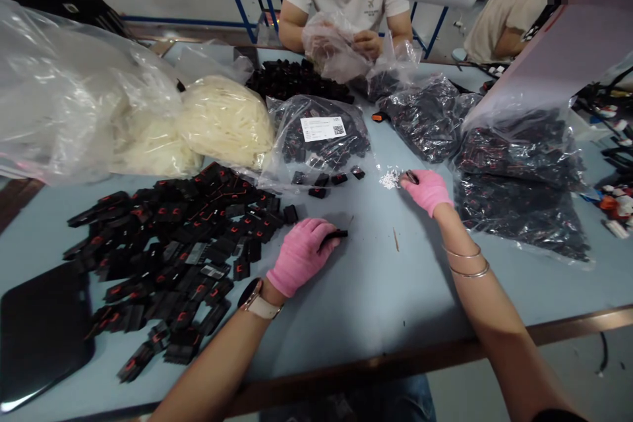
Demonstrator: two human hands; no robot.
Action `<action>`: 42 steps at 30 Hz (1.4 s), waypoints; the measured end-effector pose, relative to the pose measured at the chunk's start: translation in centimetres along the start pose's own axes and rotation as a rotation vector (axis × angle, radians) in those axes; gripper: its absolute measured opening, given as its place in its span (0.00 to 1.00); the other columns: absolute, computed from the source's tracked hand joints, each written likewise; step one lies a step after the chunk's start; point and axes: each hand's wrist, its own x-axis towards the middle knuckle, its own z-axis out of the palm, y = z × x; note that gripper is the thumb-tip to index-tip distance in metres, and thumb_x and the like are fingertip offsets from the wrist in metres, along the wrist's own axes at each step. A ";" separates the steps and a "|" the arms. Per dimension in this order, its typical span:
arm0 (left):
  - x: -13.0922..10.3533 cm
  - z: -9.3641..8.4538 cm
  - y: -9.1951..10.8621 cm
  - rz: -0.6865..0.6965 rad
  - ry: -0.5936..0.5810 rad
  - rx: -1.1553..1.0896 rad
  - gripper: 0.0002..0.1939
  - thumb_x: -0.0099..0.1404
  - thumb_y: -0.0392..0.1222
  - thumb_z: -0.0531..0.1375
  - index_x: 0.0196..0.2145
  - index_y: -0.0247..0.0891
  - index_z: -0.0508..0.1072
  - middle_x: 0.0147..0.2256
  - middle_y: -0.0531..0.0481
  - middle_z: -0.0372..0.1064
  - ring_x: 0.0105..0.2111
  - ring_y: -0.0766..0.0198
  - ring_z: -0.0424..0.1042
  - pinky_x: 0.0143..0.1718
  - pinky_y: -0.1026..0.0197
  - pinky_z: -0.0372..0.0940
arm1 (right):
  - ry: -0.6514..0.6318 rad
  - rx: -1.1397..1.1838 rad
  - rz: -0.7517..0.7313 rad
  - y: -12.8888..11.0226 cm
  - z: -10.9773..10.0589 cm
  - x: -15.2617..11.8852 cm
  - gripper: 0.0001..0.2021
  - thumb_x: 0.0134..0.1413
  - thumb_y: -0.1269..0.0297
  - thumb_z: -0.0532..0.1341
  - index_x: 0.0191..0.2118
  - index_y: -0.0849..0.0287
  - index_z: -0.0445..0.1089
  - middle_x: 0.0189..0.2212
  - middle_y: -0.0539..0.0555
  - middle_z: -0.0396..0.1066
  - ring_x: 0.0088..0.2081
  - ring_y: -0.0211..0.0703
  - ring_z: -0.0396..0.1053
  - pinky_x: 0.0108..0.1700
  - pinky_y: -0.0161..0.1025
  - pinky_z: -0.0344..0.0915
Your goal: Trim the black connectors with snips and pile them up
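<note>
My left hand [302, 256], in a pink glove, is closed round a black plastic connector [339, 233] just above the table. Its far end sticks out past the thumb and fingertips. Farther right, my gloved right hand [429, 191] is closed, its fingertips at a small heap of tiny white pieces [388, 178]. A small dark object with a shiny edge [411, 177] shows between those fingers; its kind is unclear. Left of my left hand spreads a pile of black connectors [198, 244], many with orange-red clips. A thin brown stick [395, 239] lies between my hands.
A labelled bag of black parts [321, 135] lies ahead, beside bags of cream-coloured parts [227, 119]. More bagged black parts [519, 198] line the right side. A black tray [44, 333] sits front left. Across the table, a person [346, 20] handles a clear bag.
</note>
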 end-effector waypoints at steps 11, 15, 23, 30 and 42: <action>0.1 -0.2 -0.1 -0.008 -0.009 -0.013 0.07 0.64 0.43 0.57 0.37 0.38 0.71 0.34 0.46 0.71 0.34 0.58 0.70 0.36 0.56 0.67 | -0.121 -0.136 -0.073 -0.3 1.0 0.3 0.14 0.53 0.55 0.56 0.38 0.58 0.74 0.34 0.56 0.75 0.32 0.43 0.67 0.30 0.36 0.55; 0.1 -0.3 0.0 -0.013 -0.011 -0.020 0.07 0.63 0.43 0.57 0.37 0.38 0.71 0.33 0.47 0.71 0.34 0.59 0.70 0.35 0.58 0.67 | -0.130 -0.223 -0.100 -0.5 1.3 0.4 0.14 0.56 0.58 0.55 0.41 0.59 0.73 0.39 0.59 0.75 0.35 0.44 0.69 0.31 0.36 0.56; 0.0 -0.2 -0.2 -0.037 0.033 -0.040 0.06 0.63 0.42 0.58 0.37 0.38 0.71 0.33 0.47 0.72 0.35 0.59 0.71 0.36 0.57 0.67 | -0.127 -0.150 -0.088 -0.7 -0.1 -0.3 0.13 0.58 0.60 0.53 0.40 0.61 0.71 0.35 0.60 0.74 0.32 0.44 0.67 0.32 0.37 0.55; 0.1 -0.3 -0.2 -0.054 0.040 -0.035 0.06 0.63 0.42 0.59 0.36 0.38 0.70 0.33 0.47 0.72 0.34 0.59 0.71 0.35 0.58 0.67 | -0.225 0.203 -0.352 -5.3 1.0 -4.2 0.05 0.46 0.66 0.57 0.24 0.59 0.66 0.21 0.47 0.65 0.24 0.34 0.57 0.28 0.33 0.54; 0.2 -0.3 -0.1 -0.050 0.055 -0.038 0.06 0.62 0.42 0.60 0.34 0.37 0.70 0.32 0.48 0.71 0.33 0.60 0.70 0.34 0.59 0.66 | -0.436 0.845 -0.316 -7.7 2.9 -6.7 0.06 0.45 0.65 0.60 0.30 0.61 0.70 0.25 0.47 0.68 0.26 0.33 0.61 0.30 0.33 0.58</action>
